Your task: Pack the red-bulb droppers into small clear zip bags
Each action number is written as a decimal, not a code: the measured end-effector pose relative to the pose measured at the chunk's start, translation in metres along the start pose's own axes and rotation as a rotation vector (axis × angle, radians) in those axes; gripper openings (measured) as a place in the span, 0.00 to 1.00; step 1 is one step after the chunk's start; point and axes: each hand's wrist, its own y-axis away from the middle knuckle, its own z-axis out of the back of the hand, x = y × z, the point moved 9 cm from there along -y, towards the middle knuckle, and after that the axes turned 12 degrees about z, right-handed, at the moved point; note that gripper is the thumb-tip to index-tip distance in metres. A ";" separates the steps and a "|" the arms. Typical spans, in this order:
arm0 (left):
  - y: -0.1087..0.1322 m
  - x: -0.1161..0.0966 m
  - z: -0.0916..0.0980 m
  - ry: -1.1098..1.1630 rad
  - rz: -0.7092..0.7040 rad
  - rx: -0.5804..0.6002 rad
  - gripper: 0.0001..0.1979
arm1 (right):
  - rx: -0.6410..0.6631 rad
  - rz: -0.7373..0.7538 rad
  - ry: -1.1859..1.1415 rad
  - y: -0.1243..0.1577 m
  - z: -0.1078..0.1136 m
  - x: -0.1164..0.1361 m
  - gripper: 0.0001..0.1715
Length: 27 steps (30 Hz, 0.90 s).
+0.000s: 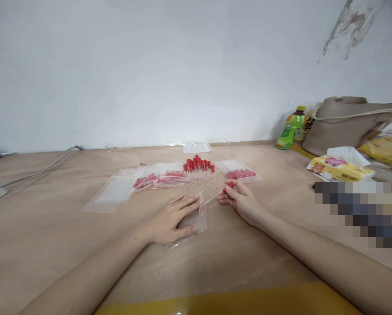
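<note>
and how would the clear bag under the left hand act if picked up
The clear bag would probably flop and crease, since its film looks thin and see-through. It's likely very light, as it lies nearly flat beneath the left hand. The glossy glints along its lower edge hint it may be a bit slippery.

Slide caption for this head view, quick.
Right hand holds a red-topped tube at the edge of a clear bag under the left hand.

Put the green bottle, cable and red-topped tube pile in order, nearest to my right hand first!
From your right hand:
1. Red-topped tube pile: ahead, slightly left.
2. Green bottle: back right.
3. Cable: far left.
</note>
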 end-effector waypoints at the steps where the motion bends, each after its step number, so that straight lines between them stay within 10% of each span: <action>1: 0.000 0.000 0.000 0.006 0.000 -0.002 0.32 | 0.034 -0.020 0.003 0.000 -0.002 -0.001 0.20; 11: -0.001 0.001 0.000 0.015 0.017 0.035 0.31 | 0.087 0.001 0.094 -0.007 0.011 0.007 0.19; 27: 0.000 -0.005 0.013 0.070 -0.094 -0.188 0.23 | 0.817 0.233 0.665 0.021 -0.049 0.021 0.11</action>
